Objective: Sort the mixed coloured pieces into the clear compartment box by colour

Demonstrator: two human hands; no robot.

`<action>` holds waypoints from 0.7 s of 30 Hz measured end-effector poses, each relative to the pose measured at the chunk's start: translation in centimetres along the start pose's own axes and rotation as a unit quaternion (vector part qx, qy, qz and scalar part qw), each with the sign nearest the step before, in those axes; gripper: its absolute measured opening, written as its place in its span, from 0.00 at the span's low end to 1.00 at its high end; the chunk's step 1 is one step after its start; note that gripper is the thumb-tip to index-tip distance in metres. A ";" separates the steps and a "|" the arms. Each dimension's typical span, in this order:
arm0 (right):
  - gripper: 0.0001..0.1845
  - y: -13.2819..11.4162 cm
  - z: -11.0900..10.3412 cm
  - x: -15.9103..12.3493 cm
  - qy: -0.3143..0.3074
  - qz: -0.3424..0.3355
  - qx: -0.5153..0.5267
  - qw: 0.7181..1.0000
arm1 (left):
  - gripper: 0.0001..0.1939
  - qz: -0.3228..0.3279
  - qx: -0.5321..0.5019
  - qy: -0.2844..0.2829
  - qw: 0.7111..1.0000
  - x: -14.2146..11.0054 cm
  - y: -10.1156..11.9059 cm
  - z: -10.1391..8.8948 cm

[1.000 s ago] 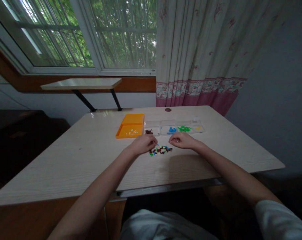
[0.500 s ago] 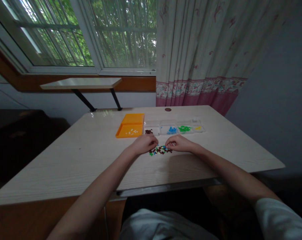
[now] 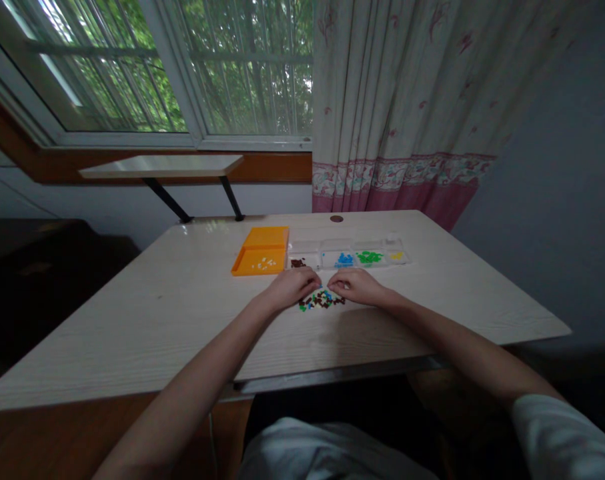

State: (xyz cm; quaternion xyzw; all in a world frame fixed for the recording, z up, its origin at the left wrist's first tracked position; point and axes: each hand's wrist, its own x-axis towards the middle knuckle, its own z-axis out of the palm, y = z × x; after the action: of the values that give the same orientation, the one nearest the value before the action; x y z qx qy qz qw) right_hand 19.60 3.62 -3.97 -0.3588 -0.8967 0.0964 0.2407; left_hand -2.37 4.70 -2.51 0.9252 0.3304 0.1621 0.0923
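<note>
Left hand: I see the left hand [image 3: 296,287] with fingers curled in, a blue bit [image 3: 321,286] right at the fingertips; whether they pinch it, I cannot tell.
Right hand: the right hand [image 3: 358,287] is curled too, thumb near forefinger; I cannot tell whether the tips meet or hold anything.
Loose pile: the small mixed bits [image 3: 323,302], brown, green, blue and pale, lie on the table [image 3: 182,320] just below and between the hands.
Boxes: beyond the hands I have the open orange box [image 3: 265,236] with white bits [image 3: 266,263] inside, then a row of see-through trays [image 3: 311,260] holding brown, blue, green and yellow bits.
Edges and room: the front edge runs below the pile, under both forearms; tabletop stretches wide to the left and reaches right past the yellow bits.
Hard to see: the palms face away from me, the left forearm leaves at the bottom, and single bits are too small to make out.
</note>
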 end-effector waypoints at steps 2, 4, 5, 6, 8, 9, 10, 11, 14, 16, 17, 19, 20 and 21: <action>0.08 -0.2 0.1 0.0 0.021 0.010 -0.012 1.000 | 0.11 0.000 -0.009 0.012 1.000 0.0 0.3 0.0; 0.08 -0.3 0.2 0.1 0.035 0.006 -0.012 0.999 | 0.11 0.001 -0.014 0.019 1.000 0.0 0.6 -0.1; 0.08 -0.4 0.2 0.1 0.041 0.003 -0.011 0.999 | 0.11 0.002 -0.016 0.021 1.000 0.0 0.7 -0.1; 0.09 -0.4 0.3 0.1 0.046 0.000 -0.009 0.999 | 0.11 0.004 -0.016 0.023 1.000 0.0 0.8 -0.2; 0.09 -0.4 0.5 0.1 0.053 -0.006 0.000 0.999 | 0.11 0.009 -0.015 0.025 1.000 0.1 1.0 -0.2; 0.09 -0.4 0.6 0.1 0.054 -0.009 0.006 0.998 | 0.11 0.011 -0.014 0.024 1.000 0.1 1.1 -0.2; 0.09 -0.3 0.7 0.1 0.055 -0.012 0.012 0.998 | 0.11 0.013 -0.013 0.023 1.000 0.1 1.1 -0.2; 0.09 -0.3 0.8 0.1 0.057 -0.015 0.018 0.998 | 0.11 0.013 -0.012 0.021 1.000 0.1 1.1 -0.1; 0.10 -0.2 0.9 0.1 0.064 -0.016 0.030 0.997 | 0.11 0.011 -0.008 0.020 1.000 0.2 1.0 -0.1; 0.10 -0.3 0.8 0.1 0.070 -0.015 0.035 0.997 | 0.11 0.009 -0.011 0.025 1.000 0.2 1.0 -0.1; 0.10 -0.3 0.8 0.1 0.072 -0.015 0.037 0.997 | 0.11 0.009 -0.013 0.027 1.000 0.2 1.1 -0.1; 0.10 -0.4 0.7 0.1 0.077 -0.016 0.041 0.996 | 0.11 0.007 -0.017 0.030 0.999 0.1 1.1 -0.1; 0.10 -0.4 0.7 0.1 0.079 -0.016 0.042 0.996 | 0.11 0.006 -0.017 0.031 0.999 0.1 1.2 -0.2; 0.10 -0.4 0.7 0.1 0.080 -0.017 0.043 0.996 | 0.11 0.004 -0.018 0.032 0.999 0.1 1.2 -0.2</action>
State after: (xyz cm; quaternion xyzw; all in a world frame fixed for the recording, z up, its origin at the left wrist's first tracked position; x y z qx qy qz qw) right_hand 18.91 3.39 -4.37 -0.3396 -0.8754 0.1019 0.3285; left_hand -1.65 3.87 -1.95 0.9193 0.3264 0.1973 0.0974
